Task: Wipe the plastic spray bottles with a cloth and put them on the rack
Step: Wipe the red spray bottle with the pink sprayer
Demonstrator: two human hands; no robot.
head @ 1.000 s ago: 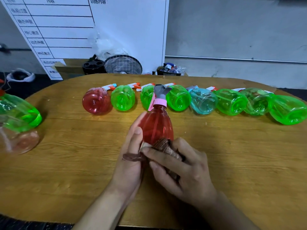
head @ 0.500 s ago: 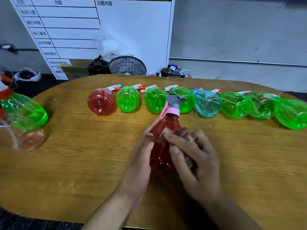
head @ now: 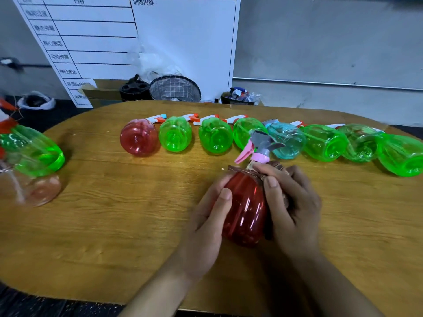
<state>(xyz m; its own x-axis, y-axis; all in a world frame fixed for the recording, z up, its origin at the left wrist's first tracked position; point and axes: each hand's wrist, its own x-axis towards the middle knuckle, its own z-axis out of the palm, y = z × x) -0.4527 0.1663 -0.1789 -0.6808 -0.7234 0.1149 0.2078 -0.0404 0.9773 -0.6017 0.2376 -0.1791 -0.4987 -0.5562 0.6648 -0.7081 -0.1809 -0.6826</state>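
A red plastic spray bottle (head: 246, 209) with a pink and grey trigger head stands tilted on the wooden table (head: 114, 220). My left hand (head: 206, 220) grips its left side. My right hand (head: 290, 202) presses a brown cloth (head: 245, 173) against the bottle's shoulder, just under the trigger head. Most of the cloth is hidden under my fingers. A row of several bottles lies across the far side of the table: a red one (head: 139, 137), green ones (head: 175, 135) and a pale blue one (head: 287, 140).
At the left edge a green bottle (head: 34, 154) rests above a clear pinkish one (head: 34, 191). Behind the table stand a white chart board (head: 160, 42), a wire basket (head: 175, 89), a cardboard box and a grey wall.
My right hand has slid the cloth up from the bottle's lower body to its shoulder. The bottle and both hands have shifted right and nearer to me.
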